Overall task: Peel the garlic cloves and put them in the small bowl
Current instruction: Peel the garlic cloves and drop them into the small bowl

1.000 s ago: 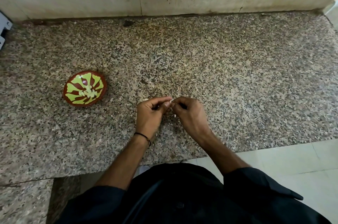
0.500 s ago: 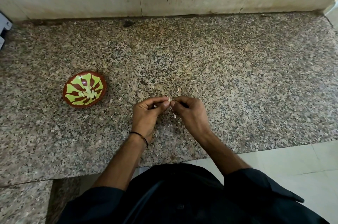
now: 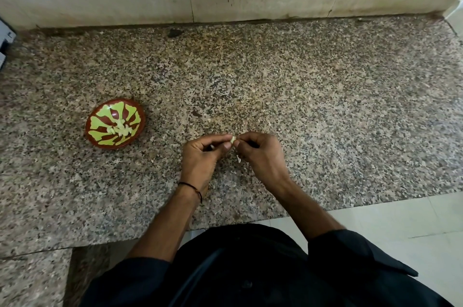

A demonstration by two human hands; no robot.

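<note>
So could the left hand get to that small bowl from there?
Probably yes: only bare counter lies between the left hand and the bowl. Its fingers and the right hand pinch a garlic clove, though.

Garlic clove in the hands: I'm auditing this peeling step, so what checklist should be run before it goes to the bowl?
1. The left hand and right hand pinch the small pale garlic clove: ok.
2. Clove fully peeled: cannot tell, too small.
3. The pale skin flake under the right hand is detached: cannot tell.
4. The round brown bowl with green pattern sits open side up on the speckled granite counter: ok.
5. Room beside the peeled cloves in it: ok.
</note>
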